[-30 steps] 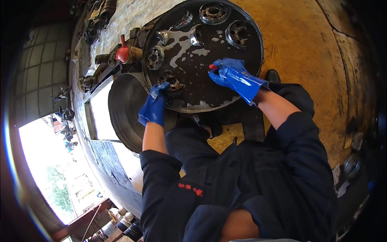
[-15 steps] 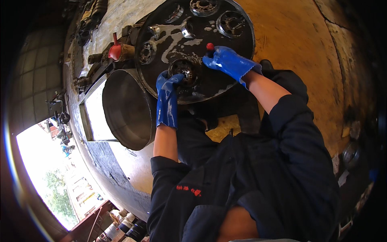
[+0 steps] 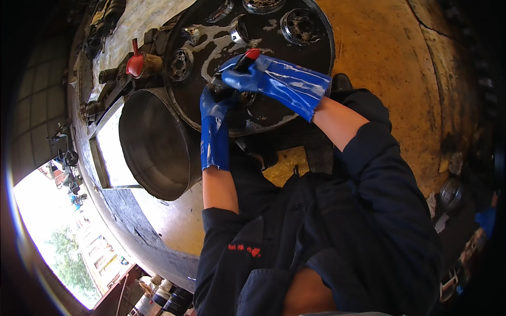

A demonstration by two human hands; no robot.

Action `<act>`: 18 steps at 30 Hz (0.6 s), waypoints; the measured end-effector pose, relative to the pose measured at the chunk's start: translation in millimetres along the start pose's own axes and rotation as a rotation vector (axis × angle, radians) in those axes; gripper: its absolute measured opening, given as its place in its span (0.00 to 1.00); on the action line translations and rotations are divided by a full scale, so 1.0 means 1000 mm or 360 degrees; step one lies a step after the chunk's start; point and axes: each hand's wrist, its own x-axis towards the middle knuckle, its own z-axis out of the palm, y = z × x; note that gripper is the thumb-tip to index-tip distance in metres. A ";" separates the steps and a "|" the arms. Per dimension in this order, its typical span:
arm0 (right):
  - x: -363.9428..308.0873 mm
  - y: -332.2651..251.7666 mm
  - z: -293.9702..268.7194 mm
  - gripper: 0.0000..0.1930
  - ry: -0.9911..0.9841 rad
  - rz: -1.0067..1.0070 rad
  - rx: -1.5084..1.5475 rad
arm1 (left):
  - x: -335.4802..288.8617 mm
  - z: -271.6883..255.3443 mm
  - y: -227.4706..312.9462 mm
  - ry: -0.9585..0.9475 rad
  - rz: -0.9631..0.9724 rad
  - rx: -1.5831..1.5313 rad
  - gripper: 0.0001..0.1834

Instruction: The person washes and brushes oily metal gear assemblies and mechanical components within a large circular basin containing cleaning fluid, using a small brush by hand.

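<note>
Blue rubber gloves cover both hands over a round dark tray (image 3: 329, 68) wet with oily liquid. My right hand (image 3: 252, 78) is closed around a tool with a black handle and red end (image 3: 252, 53); its working end is hidden. Beside it, my left hand (image 3: 213, 105) grips a round dark metal part (image 3: 246, 98), mostly covered by the gloves. Several oily metal rings and hub-like parts lie on the tray, among them a large one at the far right (image 3: 302, 27), one at the left (image 3: 181, 64) and a shiny ring (image 3: 239, 29).
A large open metal drum (image 3: 153, 145) lies tipped left of the tray. Behind it, a red scoop (image 3: 135, 64) rests among dark metal parts. Brown stained floor (image 3: 379, 58) spreads to the right, and my legs are under the tray's near edge.
My right hand has swung left with the tool, from the tray's right side to the metal part at my left hand. The view has shifted slightly.
</note>
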 end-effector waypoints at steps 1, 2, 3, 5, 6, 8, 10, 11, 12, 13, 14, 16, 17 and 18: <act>0.002 0.003 0.000 0.11 0.0018 0.0042 -0.0063 | -0.004 0.001 -0.004 -0.0015 -0.0189 -0.0280 0.32; 0.005 0.006 -0.006 0.11 0.0044 0.0127 -0.0154 | -0.006 0.001 0.006 -0.0013 -0.0369 -0.0572 0.33; 0.007 0.009 -0.014 0.11 0.0070 0.0249 -0.0243 | -0.012 0.000 0.014 -0.0026 -0.0259 -0.0703 0.35; 0.013 0.003 -0.026 0.11 0.0050 0.0544 -0.0409 | -0.019 -0.011 0.016 0.0000 -0.0156 -0.0814 0.38; 0.018 0.006 -0.026 0.11 0.0013 0.0609 -0.0424 | -0.020 -0.015 0.013 0.0010 -0.0186 -0.0852 0.37; 0.037 0.040 -0.033 0.13 0.0013 0.0568 -0.0257 | -0.005 -0.007 0.012 -0.0034 -0.0144 -0.0990 0.36; 0.041 0.065 -0.028 0.13 -0.0074 0.0273 -0.0174 | 0.023 0.000 0.007 -0.0214 -0.0214 -0.0732 0.34; 0.031 0.055 -0.004 0.11 -0.0191 0.0028 -0.0214 | 0.012 -0.004 -0.003 -0.0221 -0.0254 -0.0631 0.32; 0.022 0.040 0.016 0.10 -0.0293 -0.0227 -0.0249 | 0.001 -0.010 -0.006 -0.0229 -0.0281 -0.0533 0.30; 0.030 0.050 0.011 0.08 -0.0300 -0.0214 -0.0488 | 0.004 -0.009 0.017 -0.0285 -0.0222 -0.0435 0.28; 0.038 0.063 0.000 0.08 -0.0294 -0.0192 -0.0731 | 0.008 -0.004 0.036 -0.0217 -0.0210 -0.0603 0.29; 0.044 0.071 -0.022 0.08 -0.0544 -0.0208 -0.0078 | -0.003 -0.007 0.033 -0.0122 -0.0254 -0.0761 0.30; 0.046 0.073 -0.033 0.08 -0.0677 -0.0177 0.0242 | -0.006 -0.008 0.033 -0.0096 -0.0121 -0.0859 0.31; 0.040 0.077 -0.035 0.11 -0.0226 0.0180 -0.0155 | -0.006 -0.008 0.034 -0.0075 0.0016 -0.0958 0.33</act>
